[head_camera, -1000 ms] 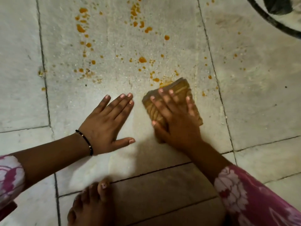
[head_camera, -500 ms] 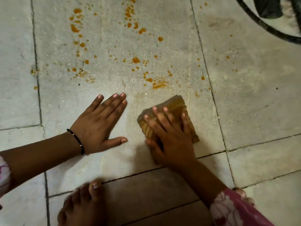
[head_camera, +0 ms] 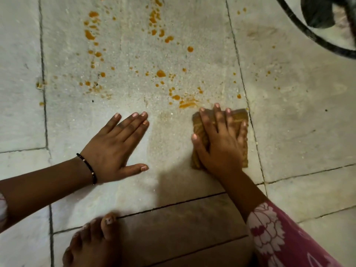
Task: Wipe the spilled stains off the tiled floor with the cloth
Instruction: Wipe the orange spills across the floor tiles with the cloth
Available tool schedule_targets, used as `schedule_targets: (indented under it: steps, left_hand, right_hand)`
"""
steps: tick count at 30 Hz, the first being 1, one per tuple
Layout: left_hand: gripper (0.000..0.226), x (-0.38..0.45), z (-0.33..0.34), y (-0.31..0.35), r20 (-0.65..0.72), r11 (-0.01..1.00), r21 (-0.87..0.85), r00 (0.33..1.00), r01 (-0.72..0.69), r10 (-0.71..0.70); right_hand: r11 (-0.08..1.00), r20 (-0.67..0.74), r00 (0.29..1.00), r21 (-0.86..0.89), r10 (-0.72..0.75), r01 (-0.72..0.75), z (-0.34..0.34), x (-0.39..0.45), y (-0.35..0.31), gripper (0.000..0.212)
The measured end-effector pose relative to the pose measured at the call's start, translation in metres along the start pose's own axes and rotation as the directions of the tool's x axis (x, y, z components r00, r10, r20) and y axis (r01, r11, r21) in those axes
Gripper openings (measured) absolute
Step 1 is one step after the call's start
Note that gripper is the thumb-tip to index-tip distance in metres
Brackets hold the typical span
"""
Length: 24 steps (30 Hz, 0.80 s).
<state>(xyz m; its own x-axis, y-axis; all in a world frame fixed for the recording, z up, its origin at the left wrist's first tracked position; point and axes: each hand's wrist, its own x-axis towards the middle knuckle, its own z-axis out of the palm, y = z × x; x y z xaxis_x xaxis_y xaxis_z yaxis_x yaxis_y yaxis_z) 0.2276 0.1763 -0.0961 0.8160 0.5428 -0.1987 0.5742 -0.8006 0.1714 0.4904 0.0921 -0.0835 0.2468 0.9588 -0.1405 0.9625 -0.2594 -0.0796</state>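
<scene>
A folded yellow-brown cloth point(head_camera: 238, 118) lies flat on the pale tiled floor point(head_camera: 173, 143), right of centre. My right hand point(head_camera: 219, 143) presses down on it with spread fingers and covers most of it. Just beyond the cloth's far left corner is an orange smear point(head_camera: 187, 104). Orange stains point(head_camera: 160, 73) are scattered over the far part of the big tile, in streaks at the upper left point(head_camera: 89, 34) and upper middle point(head_camera: 154, 18). My left hand point(head_camera: 115, 149) rests flat on the floor to the left, fingers apart, holding nothing.
My bare foot point(head_camera: 92, 241) is at the bottom edge, left of centre. A dark curved rim point(head_camera: 300, 29) of some object sits at the top right corner. A few small orange drops point(head_camera: 268, 73) lie on the tile to the right. Dark grout lines point(head_camera: 240, 70) cross the floor.
My right hand pulled the cloth toward me, uncovering an orange smear, then slid it right and slightly forward. The left hand stayed planted on the floor.
</scene>
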Motion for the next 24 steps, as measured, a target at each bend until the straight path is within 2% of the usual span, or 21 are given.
schedule_targets:
  steps: [3, 6, 8, 10, 12, 15, 18, 20, 22, 24]
  left_hand:
    - [0.096, 0.001, -0.001, 0.000, -0.002, 1.000, -0.004, 1.000, -0.007, 0.007]
    - [0.096, 0.001, -0.001, 0.000, -0.012, 1.000, -0.006, 1.000, -0.005, 0.005]
    - [0.095, 0.001, 0.000, 0.000, -0.015, 1.000, -0.008, 1.000, -0.007, 0.007]
    - [0.096, 0.001, 0.001, -0.001, -0.022, 1.000, -0.012, 1.000, -0.001, 0.001]
    - [0.097, 0.002, 0.000, -0.001, -0.020, 1.000, -0.004, 1.000, 0.000, 0.000]
    - [0.096, 0.001, -0.001, -0.001, -0.010, 1.000, -0.008, 1.000, 0.003, -0.003]
    - [0.096, 0.000, -0.001, -0.001, 0.001, 1.000, -0.011, 1.000, 0.006, -0.005]
    - [0.096, 0.001, -0.001, -0.001, 0.002, 1.000, -0.008, 1.000, 0.000, 0.000]
    - [0.096, 0.001, -0.001, -0.001, 0.008, 1.000, -0.013, 1.000, 0.000, 0.000]
    - [0.096, 0.000, -0.001, -0.001, 0.007, 1.000, -0.014, 1.000, 0.003, -0.003]
  right_hand:
    - [0.998, 0.002, 0.998, -0.020, 0.061, -0.061, 0.006, -0.046, -0.021, 0.063]
    - [0.990, 0.047, 0.989, 0.013, -0.142, 0.141, 0.011, -0.072, -0.061, 0.061]
    - [0.952, 0.054, 0.950, 0.038, -0.307, 0.305, 0.012, -0.054, -0.076, 0.059]
    - [0.925, 0.013, 0.925, 0.033, -0.379, 0.379, 0.011, -0.016, -0.076, 0.058]
    - [0.944, -0.021, 0.944, -0.003, -0.330, 0.330, 0.007, 0.024, -0.061, 0.058]
    - [0.995, 0.039, 0.994, -0.028, -0.098, 0.099, -0.003, 0.046, -0.017, 0.060]
    - [0.994, 0.004, 0.995, -0.045, 0.095, -0.095, -0.003, 0.003, 0.010, 0.060]
    - [0.982, -0.006, 0.983, -0.046, 0.185, -0.185, 0.007, -0.039, -0.008, 0.064]
    - [0.985, 0.002, 0.985, -0.026, 0.172, -0.171, 0.016, -0.066, -0.044, 0.065]
    - [1.000, 0.017, 0.999, 0.000, 0.027, -0.027, 0.018, -0.064, -0.077, 0.062]
